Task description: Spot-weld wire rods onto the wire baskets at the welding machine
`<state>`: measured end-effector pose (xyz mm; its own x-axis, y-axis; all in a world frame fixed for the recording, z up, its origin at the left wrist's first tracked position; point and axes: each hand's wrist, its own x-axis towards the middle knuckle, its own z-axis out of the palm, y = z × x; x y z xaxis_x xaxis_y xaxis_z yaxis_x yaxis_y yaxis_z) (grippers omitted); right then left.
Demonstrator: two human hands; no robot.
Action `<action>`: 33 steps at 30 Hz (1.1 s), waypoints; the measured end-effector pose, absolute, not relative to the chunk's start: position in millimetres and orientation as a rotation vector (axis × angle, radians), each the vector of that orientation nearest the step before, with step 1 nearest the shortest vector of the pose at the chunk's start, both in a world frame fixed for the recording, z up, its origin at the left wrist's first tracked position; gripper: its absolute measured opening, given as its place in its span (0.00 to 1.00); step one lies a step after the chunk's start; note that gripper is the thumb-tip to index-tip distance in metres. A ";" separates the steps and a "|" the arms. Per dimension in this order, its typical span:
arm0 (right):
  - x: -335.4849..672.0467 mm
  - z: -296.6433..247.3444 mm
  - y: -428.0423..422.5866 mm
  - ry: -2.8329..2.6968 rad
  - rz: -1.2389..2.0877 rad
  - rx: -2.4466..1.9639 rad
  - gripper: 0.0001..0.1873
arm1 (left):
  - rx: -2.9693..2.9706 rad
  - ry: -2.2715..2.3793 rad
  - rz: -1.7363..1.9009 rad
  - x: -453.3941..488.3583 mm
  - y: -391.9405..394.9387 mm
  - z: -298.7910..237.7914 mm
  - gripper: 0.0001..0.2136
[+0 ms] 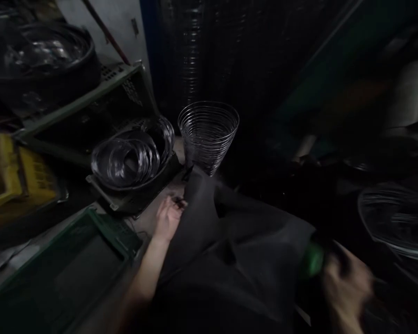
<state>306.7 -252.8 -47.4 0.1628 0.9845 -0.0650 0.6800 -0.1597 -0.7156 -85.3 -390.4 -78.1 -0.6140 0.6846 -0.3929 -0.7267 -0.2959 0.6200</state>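
My left hand (169, 213) is beside the edge of a dark grey cloth (251, 260) spread over my lap. Its fingers are curled together around something small and dark that I cannot make out. On the right, my right hand (350, 280) is smeared by motion, so its fingers do not show clearly. Close to it is a blurred green object (312, 260); whether the hand touches it I cannot tell. Just past the cloth stands a cone of stacked wire rings (209, 125), wide at the top and narrow below.
Coils of shiny wire (125, 160) lie in a dark tray to the left. Behind them is a tilted grey-green crate (87, 99), with a large dark tub (42, 69) above. A green crate (101, 232) and a yellow crate (38, 176) stand left. More wire rings (400, 222) are at right.
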 end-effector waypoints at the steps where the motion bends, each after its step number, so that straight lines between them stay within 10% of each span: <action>1: 280.4 -55.5 -246.3 -1.611 0.702 -1.853 0.26 | -0.094 1.023 2.025 -104.0 -390.3 -85.2 0.13; 10: 86.7 -147.5 -106.2 -1.613 1.440 -1.510 0.27 | 0.032 1.176 2.030 -229.2 -273.3 -154.7 0.15; 33: 17.0 -107.9 -53.4 -1.269 1.434 -1.608 0.19 | 0.105 1.156 1.987 -295.0 -170.0 -161.5 0.11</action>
